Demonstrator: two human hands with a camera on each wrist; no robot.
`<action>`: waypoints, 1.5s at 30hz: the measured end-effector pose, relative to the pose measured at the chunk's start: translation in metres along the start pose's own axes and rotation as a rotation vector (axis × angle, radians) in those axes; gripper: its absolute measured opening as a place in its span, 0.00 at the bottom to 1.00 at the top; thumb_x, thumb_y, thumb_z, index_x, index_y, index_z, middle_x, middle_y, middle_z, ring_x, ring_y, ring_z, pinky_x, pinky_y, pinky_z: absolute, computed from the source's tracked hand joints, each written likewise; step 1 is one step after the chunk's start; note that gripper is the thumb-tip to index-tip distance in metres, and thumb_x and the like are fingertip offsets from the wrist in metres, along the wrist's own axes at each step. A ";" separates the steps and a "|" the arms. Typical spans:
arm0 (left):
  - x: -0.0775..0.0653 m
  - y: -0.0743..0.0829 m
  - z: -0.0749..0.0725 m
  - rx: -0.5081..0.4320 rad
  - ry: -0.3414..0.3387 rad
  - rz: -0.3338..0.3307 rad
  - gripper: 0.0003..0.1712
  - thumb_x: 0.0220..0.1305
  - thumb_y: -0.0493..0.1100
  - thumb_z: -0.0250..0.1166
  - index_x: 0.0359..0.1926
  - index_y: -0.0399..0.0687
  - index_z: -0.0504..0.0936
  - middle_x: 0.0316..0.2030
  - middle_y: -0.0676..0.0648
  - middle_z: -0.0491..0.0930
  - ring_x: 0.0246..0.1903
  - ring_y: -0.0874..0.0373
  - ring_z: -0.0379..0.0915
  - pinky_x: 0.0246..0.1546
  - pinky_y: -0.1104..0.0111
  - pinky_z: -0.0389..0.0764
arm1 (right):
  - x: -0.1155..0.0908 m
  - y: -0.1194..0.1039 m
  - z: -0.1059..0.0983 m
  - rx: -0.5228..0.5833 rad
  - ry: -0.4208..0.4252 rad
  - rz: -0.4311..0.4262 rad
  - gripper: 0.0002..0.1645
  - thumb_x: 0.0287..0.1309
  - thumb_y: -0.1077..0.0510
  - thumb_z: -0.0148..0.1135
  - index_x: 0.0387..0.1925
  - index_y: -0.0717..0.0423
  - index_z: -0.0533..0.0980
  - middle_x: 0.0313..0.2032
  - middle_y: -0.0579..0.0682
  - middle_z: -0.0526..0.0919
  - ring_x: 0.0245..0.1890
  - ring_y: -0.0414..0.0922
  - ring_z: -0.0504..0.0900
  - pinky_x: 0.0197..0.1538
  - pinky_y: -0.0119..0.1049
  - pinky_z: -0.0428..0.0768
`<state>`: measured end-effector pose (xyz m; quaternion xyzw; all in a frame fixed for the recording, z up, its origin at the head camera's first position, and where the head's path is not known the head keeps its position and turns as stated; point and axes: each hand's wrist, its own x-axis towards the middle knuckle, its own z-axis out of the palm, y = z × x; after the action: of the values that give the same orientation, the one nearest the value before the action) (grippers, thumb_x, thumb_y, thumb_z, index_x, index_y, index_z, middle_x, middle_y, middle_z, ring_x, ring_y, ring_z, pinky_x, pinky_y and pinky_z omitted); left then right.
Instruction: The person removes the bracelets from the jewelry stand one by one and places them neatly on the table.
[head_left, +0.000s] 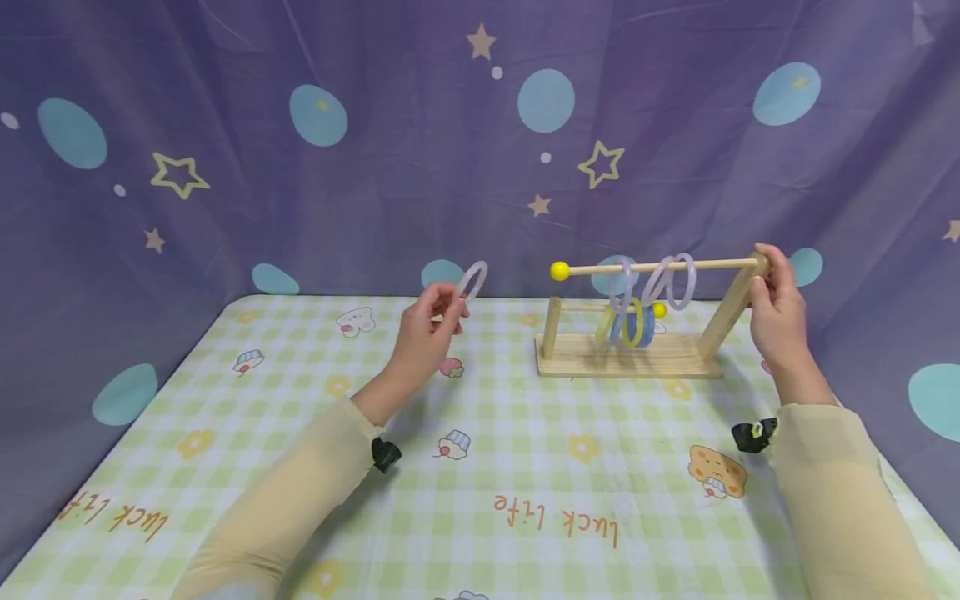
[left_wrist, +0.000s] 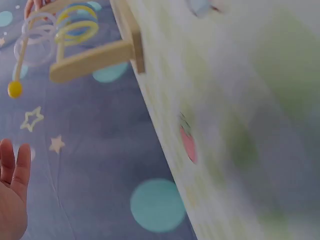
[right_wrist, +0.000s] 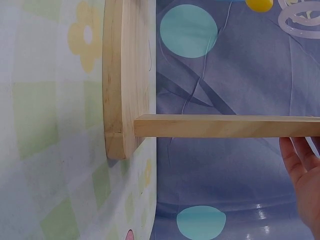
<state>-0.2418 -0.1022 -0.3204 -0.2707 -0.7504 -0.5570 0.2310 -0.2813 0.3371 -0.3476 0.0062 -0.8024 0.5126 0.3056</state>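
Seemingly steadied: a wooden stand [head_left: 630, 364] gripped at one end

A purple curtain [head_left: 420, 125] fills the upper frame; a table [head_left: 525, 417] in checked cloth spans the lower part. The wooden stand sits right of centre in the head view, base flat on the table. At far right, the right hand [head_left: 780, 317] is clamped on the top of the tall post [head_left: 726, 315], likely to keep the stand from tipping; the post hides some fingertips, and the right wrist view cuts off the hand. Near the centre, the left hand [head_left: 422, 337] pinches a pale ring [head_left: 482, 275] by its lower edge, apparently leaving most of the loop uncovered. The left wrist view shows only part of this hand, lower left, without a clear pinch. Other pale rings [head_left: 692, 282] hang from the upper rod; yellow and blue rings [head_left: 648, 327] overlap below, their number hard to tell. Smallest, a yellow ball [head_left: 559, 271] caps the upper rod's left end.
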 end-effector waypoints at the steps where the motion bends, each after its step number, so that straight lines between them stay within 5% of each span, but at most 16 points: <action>1: -0.002 -0.001 -0.004 0.018 0.009 -0.006 0.04 0.68 0.26 0.55 0.41 0.24 0.73 0.29 0.33 0.78 0.23 0.43 0.73 0.24 0.71 0.78 | 0.000 0.000 0.000 -0.009 0.000 0.000 0.26 0.73 0.61 0.41 0.69 0.45 0.64 0.46 0.42 0.73 0.41 0.35 0.73 0.42 0.25 0.69; 4: -0.008 -0.021 -0.018 0.064 0.023 -0.021 0.05 0.69 0.29 0.57 0.41 0.28 0.76 0.30 0.36 0.80 0.23 0.50 0.74 0.25 0.67 0.80 | -0.001 0.000 0.000 -0.019 0.000 -0.004 0.26 0.73 0.61 0.41 0.69 0.46 0.64 0.45 0.41 0.72 0.41 0.35 0.73 0.42 0.25 0.69; 8: -0.017 -0.044 -0.036 0.136 0.024 -0.032 0.06 0.69 0.34 0.59 0.43 0.36 0.80 0.31 0.42 0.83 0.21 0.57 0.75 0.22 0.74 0.77 | 0.000 0.001 0.000 -0.032 0.002 -0.011 0.26 0.73 0.61 0.41 0.69 0.46 0.63 0.45 0.40 0.73 0.40 0.35 0.73 0.42 0.25 0.69; 18: -0.034 -0.051 -0.081 0.328 -0.026 -0.001 0.09 0.68 0.34 0.61 0.49 0.41 0.78 0.33 0.45 0.86 0.16 0.62 0.73 0.17 0.76 0.71 | 0.001 0.004 0.001 -0.016 0.015 -0.023 0.26 0.72 0.62 0.41 0.69 0.48 0.64 0.43 0.38 0.72 0.39 0.35 0.73 0.41 0.26 0.69; 28: -0.042 -0.072 -0.128 0.478 0.036 -0.043 0.08 0.68 0.36 0.62 0.47 0.43 0.80 0.30 0.45 0.85 0.14 0.63 0.71 0.16 0.77 0.68 | 0.001 0.002 0.000 -0.019 -0.003 0.000 0.26 0.73 0.61 0.41 0.69 0.44 0.64 0.47 0.44 0.73 0.41 0.36 0.73 0.42 0.25 0.69; 36: -0.046 -0.093 -0.159 0.545 0.030 -0.180 0.11 0.70 0.41 0.60 0.49 0.41 0.78 0.30 0.42 0.85 0.14 0.57 0.71 0.15 0.74 0.67 | 0.001 0.002 0.001 -0.022 -0.003 0.011 0.27 0.73 0.61 0.40 0.69 0.44 0.63 0.47 0.44 0.73 0.42 0.36 0.72 0.43 0.26 0.69; 45: -0.048 -0.108 -0.181 0.551 -0.098 -0.326 0.13 0.73 0.43 0.56 0.51 0.40 0.76 0.31 0.38 0.84 0.16 0.44 0.74 0.15 0.70 0.69 | 0.001 0.002 0.000 -0.029 0.002 0.004 0.26 0.73 0.61 0.40 0.69 0.46 0.64 0.46 0.43 0.72 0.41 0.35 0.72 0.42 0.25 0.70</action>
<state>-0.2693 -0.3086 -0.3793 -0.1006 -0.9167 -0.3490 0.1667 -0.2827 0.3384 -0.3484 -0.0004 -0.8095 0.5017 0.3052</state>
